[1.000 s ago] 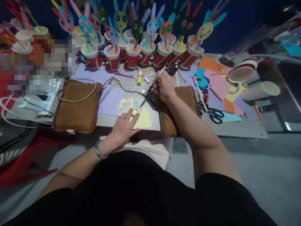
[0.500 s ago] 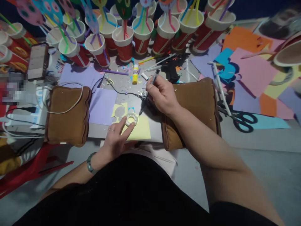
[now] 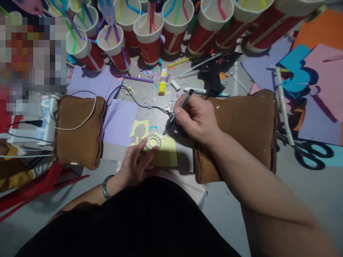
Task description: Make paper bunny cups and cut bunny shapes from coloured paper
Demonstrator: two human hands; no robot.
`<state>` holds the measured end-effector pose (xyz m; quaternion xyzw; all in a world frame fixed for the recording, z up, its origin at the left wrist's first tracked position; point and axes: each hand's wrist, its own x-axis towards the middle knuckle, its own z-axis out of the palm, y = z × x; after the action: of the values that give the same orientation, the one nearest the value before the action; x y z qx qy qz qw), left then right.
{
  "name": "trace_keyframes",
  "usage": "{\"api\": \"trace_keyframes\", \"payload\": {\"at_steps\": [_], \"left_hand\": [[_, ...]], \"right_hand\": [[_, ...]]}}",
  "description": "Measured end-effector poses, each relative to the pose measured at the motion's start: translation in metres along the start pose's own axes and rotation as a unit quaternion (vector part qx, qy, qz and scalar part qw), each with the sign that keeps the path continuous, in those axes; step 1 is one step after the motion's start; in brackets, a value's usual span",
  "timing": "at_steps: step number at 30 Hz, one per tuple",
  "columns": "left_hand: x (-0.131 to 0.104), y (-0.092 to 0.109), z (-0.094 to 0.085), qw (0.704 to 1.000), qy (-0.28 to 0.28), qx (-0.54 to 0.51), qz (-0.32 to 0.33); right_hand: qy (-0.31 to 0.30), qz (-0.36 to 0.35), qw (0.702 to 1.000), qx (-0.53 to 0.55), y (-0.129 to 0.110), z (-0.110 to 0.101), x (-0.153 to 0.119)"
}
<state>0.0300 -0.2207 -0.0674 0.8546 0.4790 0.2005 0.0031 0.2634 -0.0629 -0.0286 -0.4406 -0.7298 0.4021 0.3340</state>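
My left hand (image 3: 136, 160) holds a scalloped white ring (image 3: 153, 135) down on a sheet of yellow paper (image 3: 167, 153), with two spread fingers at its left and near edges. Holes are cut in the paper's far left part. A black-tipped marker (image 3: 184, 101) is held in the closed fingers of my right hand (image 3: 198, 117). Its tip points down just beyond the ring's right side; whether it touches the paper I cannot tell. A small blue paper scrap (image 3: 153, 129) lies beside the ring.
Brown cushions (image 3: 79, 132) flank the work. Purple paper (image 3: 120, 121) lies at left. Beyond are a glue stick (image 3: 162, 82), a black glue gun (image 3: 213, 76) and red-and-white cups (image 3: 148, 46) with straws. Black-handled scissors (image 3: 312, 153) rest at right beside coloured paper.
The view has shifted, so the table things appear lower and further right. My left fingers stay at the ring, and the marker stays in my right hand near it.
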Motion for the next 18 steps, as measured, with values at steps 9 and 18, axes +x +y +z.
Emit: {"api": "trace_keyframes", "payload": {"at_steps": [9, 18], "left_hand": [[0.0025, -0.0007, 0.0043, 0.999, 0.040, -0.006, 0.008], [0.0036, 0.0044, 0.0007, 0.999, 0.045, 0.026, 0.002]], "right_hand": [[0.007, -0.074, 0.993, 0.089, -0.0066, 0.0041, -0.0015], [-0.191, -0.131, 0.969, -0.085, -0.0004, 0.0019, 0.0001]]}}
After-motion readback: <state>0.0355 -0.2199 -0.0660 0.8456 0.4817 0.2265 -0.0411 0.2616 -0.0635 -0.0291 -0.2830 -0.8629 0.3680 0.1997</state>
